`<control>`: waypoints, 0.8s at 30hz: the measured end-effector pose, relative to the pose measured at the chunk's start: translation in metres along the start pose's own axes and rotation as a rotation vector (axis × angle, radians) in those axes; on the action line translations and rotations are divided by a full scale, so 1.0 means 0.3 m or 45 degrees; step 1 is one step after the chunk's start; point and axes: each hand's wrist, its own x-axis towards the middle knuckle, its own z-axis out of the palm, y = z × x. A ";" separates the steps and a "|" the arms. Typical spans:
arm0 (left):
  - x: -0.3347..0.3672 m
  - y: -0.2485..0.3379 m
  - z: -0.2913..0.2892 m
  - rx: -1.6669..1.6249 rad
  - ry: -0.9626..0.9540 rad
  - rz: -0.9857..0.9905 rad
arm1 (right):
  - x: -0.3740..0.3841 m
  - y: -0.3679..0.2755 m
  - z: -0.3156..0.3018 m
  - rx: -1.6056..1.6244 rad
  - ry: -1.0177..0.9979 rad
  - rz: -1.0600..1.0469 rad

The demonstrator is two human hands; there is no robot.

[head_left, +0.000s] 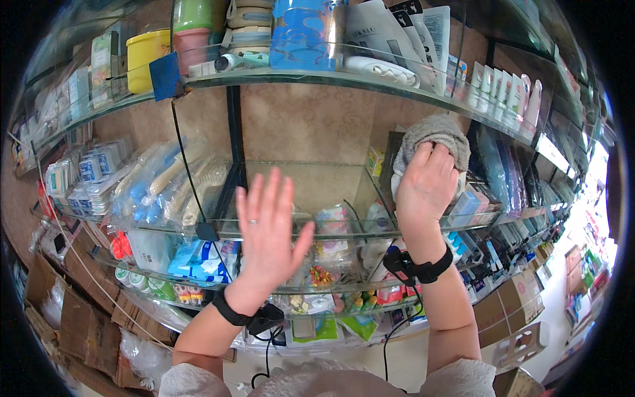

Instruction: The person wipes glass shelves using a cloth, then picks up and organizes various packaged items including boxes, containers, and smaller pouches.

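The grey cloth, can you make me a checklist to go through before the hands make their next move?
1. Right hand on the cloth: ok, its fingers bend over it.
2. Firm grip: cannot tell, how hard the fingers press does not show.
3. Left hand free: ok, it is spread open and holds nothing.
4. Left hand off the shelf: cannot tell, it is in front of the glass edge.
5. Plenty of room round the cloth: not ok, small boxes sit close by on the right.
6. Straps on: ok, one on each wrist.
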 end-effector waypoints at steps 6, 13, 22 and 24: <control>-0.080 0.041 0.099 -0.048 -0.247 0.023 | -0.123 -0.027 -0.027 0.045 -0.154 0.006; -0.095 0.027 0.112 -0.077 -0.209 0.058 | -0.229 -0.050 -0.065 0.060 -0.333 0.015; -0.194 -0.085 -0.001 -0.201 -0.070 0.031 | -0.389 -0.072 -0.162 0.907 -0.288 0.224; -0.223 -0.128 -0.038 -0.145 0.036 -0.016 | -0.434 -0.130 -0.168 1.030 -0.302 0.267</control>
